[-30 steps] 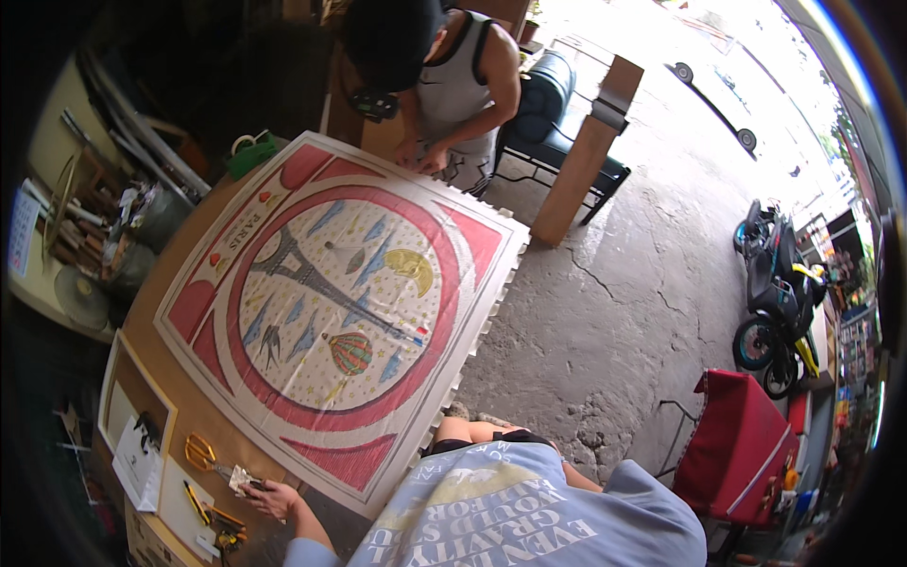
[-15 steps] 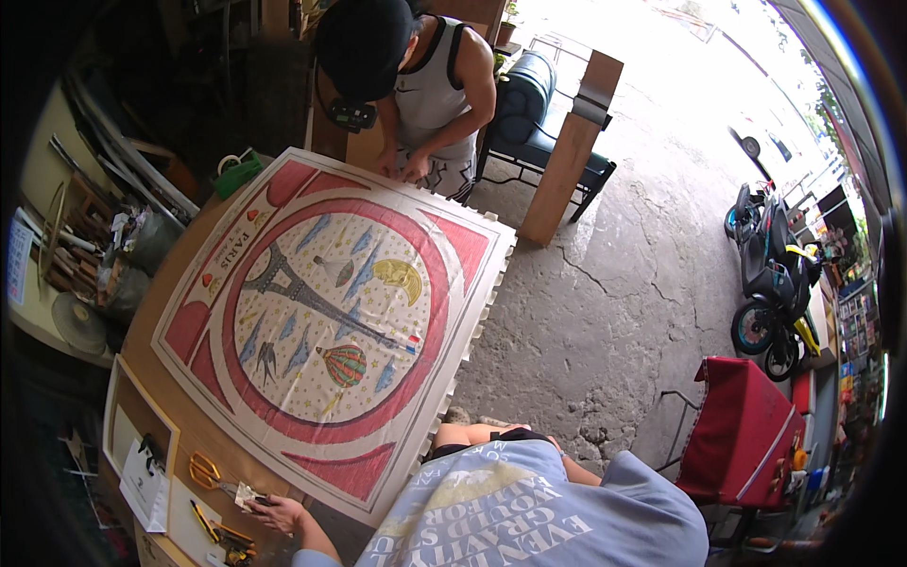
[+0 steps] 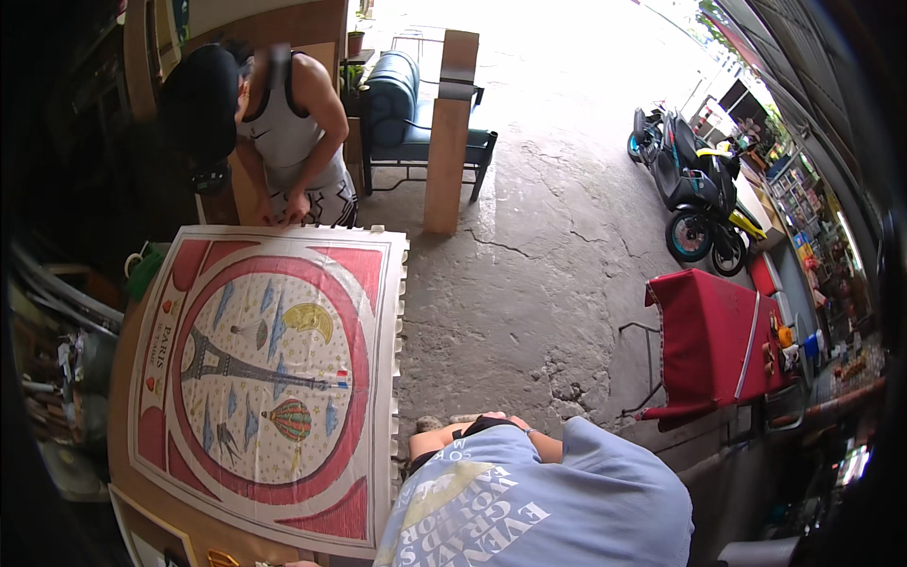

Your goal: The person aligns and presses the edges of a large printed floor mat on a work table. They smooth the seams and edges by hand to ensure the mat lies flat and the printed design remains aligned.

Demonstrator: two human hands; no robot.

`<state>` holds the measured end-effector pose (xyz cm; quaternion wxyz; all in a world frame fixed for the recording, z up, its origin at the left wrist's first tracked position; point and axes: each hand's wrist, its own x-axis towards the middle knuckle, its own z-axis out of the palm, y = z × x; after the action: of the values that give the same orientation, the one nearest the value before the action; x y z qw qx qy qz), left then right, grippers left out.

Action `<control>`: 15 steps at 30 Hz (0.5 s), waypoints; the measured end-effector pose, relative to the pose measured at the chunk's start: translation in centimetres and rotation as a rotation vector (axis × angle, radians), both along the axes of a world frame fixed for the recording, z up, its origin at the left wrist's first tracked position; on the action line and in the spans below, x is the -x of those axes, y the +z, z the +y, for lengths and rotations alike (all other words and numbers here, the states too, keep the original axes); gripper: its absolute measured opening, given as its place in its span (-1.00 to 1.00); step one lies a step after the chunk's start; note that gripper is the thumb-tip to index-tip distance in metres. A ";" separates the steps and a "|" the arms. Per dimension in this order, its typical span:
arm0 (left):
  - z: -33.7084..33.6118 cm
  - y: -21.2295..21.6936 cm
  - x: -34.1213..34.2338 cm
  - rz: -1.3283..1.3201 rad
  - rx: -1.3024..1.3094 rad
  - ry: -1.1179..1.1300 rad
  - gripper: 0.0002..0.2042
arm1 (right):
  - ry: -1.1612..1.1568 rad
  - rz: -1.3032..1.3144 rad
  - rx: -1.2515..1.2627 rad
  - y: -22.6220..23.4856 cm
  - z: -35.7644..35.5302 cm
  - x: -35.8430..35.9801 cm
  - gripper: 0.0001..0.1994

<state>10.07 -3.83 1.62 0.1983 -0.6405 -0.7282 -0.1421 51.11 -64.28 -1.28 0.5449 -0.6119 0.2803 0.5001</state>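
A large printed cloth (image 3: pixel 255 283) lies flat on a brown table (image 3: pixel 123 416), with a red ring, a tower, a moon and a hot-air balloon on it. Small pale tabs line its right edge. Only a sliver of my left hand (image 3: pixel 302 564) shows at the lower edge, near the orange handle of scissors (image 3: pixel 223 558); its fingers are cut off. My right forearm (image 3: pixel 545 446) bends in toward my lap beside my blue shirt, and the fingers of my right hand cannot be made out. Across the table, a co-worker's hands (image 3: pixel 295 208) touch the cloth's far edge.
The co-worker (image 3: pixel 288 118) bends over the far side. Behind stand a blue padded bench (image 3: pixel 402 142) and a leaning wooden board (image 3: pixel 446 165). Motorcycles (image 3: pixel 690 189) and a red-covered frame (image 3: pixel 713 350) are on the right. A wooden frame (image 3: pixel 151 534) lies at lower left.
The view has swung up and to the right, so my left hand, the scissors and the tools beside them have mostly slipped below the lower edge. The cloth still lies flat.
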 end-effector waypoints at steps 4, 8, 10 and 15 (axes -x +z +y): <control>-1.1 2.8 -1.5 -0.005 -0.002 -0.085 -0.56 | -0.007 0.010 0.005 -0.5 -0.9 0.3 -0.49; -2.4 4.6 -1.7 -0.004 -0.006 -0.153 -0.58 | -0.012 0.014 0.009 -0.5 -1.8 0.4 -0.49; -3.2 4.5 -1.0 0.006 -0.011 -0.161 -0.58 | -0.002 0.018 0.008 -0.4 -2.1 0.2 -0.49; 0.7 0.3 1.6 -0.045 -0.025 0.162 -0.38 | 0.058 0.029 0.003 -1.4 -0.5 -0.1 -0.49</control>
<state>8.47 -3.14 1.88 0.2010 -0.5735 -0.7800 -0.1490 51.23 -64.79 -2.69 0.5249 -0.6134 0.2711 0.5241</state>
